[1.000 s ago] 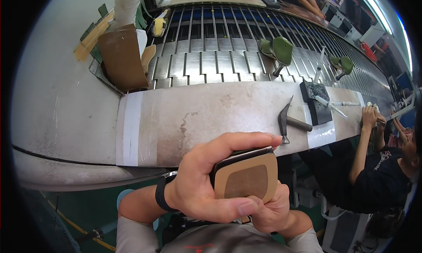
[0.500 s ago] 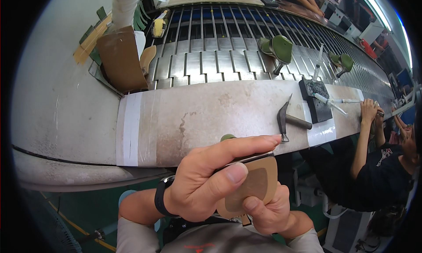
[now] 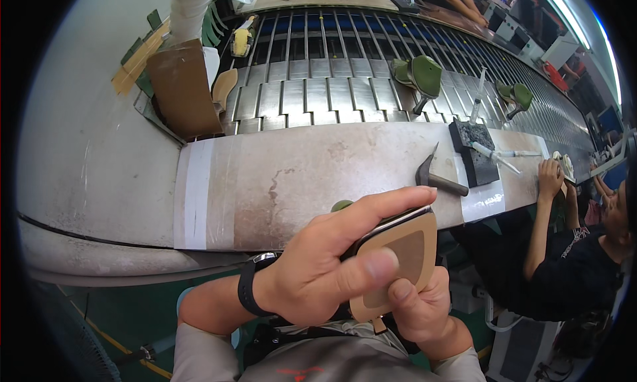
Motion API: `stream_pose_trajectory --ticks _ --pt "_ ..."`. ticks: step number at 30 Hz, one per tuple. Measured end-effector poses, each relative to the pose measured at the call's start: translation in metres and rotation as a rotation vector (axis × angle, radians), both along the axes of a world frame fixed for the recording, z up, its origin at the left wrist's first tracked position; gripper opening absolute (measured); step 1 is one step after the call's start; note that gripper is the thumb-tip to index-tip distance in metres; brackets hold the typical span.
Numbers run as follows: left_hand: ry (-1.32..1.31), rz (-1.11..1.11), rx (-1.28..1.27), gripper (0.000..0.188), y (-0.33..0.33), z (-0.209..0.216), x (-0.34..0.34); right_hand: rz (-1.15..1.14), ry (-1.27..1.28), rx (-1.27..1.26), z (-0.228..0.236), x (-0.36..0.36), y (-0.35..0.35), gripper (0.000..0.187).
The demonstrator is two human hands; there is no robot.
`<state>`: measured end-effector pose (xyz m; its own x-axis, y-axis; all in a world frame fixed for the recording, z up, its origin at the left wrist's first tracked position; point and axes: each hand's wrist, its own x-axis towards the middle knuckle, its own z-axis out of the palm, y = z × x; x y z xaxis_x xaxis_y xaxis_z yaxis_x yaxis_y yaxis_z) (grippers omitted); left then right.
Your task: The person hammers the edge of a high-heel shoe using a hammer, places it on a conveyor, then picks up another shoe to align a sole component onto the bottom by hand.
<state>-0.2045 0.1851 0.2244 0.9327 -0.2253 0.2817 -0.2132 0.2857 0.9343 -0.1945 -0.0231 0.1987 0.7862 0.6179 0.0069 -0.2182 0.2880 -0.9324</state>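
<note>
Close to my body I hold a shoe (image 3: 393,256) with its tan sole facing up and a darker grey-brown patch in the middle of it. My left hand (image 3: 332,249) lies across the shoe, its thumb on the sole and its index finger stretched along the far edge. From the right, my right hand (image 3: 424,305) grips the near edge, thumb on the sole and the other fingers mostly hidden beneath. A bit of green (image 3: 342,205) shows beyond my left hand. Past my fingertips a hammer (image 3: 446,184) lies on the bench, its lower head partly hidden.
Right of the hammer, a dark foam block (image 3: 474,155) holds syringes (image 3: 494,157). Green heeled shoes (image 3: 424,76) stand on the slatted metal conveyor (image 3: 298,96) beyond the bench (image 3: 312,163). A brown cardboard piece (image 3: 184,90) is at left. A co-worker (image 3: 570,262) works at right.
Both hands and the shoe have shifted slightly right and away from me. My left thumb has slid right across the sole. The co-worker's hands at right have moved a little.
</note>
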Motion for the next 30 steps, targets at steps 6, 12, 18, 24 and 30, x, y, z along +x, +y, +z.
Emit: stream_pose_trajectory --ticks 6,12,18,24,30 --pt "0.107 -0.056 -0.171 0.085 0.005 0.000 0.031 0.004 -0.035 -0.133 0.012 0.021 0.008 0.051" --pt "0.014 -0.052 -0.173 0.082 0.014 -0.018 0.071 0.032 0.121 -0.006 0.017 0.059 0.009 0.043" --pt "-0.071 -0.004 -0.076 0.075 0.017 -0.020 0.075 0.002 0.092 -0.071 0.018 0.067 0.012 0.044" --pt "-0.161 -0.008 0.155 0.086 0.031 -0.018 0.078 -0.014 0.096 -0.101 0.017 0.067 0.012 0.047" --pt "-0.124 -0.099 -0.140 0.081 0.035 -0.024 0.067 -0.042 0.102 -0.069 0.020 0.058 0.019 0.037"
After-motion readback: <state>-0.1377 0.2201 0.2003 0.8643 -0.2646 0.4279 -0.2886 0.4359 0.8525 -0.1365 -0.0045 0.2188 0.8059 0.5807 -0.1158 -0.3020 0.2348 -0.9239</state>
